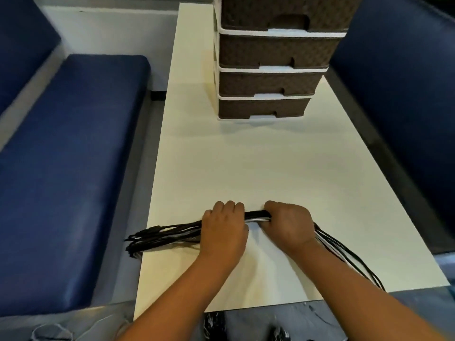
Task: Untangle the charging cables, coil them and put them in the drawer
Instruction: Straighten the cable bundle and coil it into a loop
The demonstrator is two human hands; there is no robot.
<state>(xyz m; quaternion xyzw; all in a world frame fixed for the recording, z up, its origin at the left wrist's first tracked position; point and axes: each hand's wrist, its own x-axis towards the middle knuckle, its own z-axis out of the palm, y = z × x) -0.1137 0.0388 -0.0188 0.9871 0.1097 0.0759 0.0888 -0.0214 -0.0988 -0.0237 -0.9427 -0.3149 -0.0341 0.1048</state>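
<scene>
Ahead, drawer unit (266, 77), shut, benches (73, 168) flanking.

Black and white cables (256, 216) bundled straight across the near table; drawer unit (268, 77) drawers closed

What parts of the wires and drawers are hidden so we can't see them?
- Cable bundle, head view: both hands, left hand and right hand, cover where they grip it.
- Cable ends, right: run past the table edge.
- Drawer unit: top cut off; drawers shut, contents hidden.
</scene>
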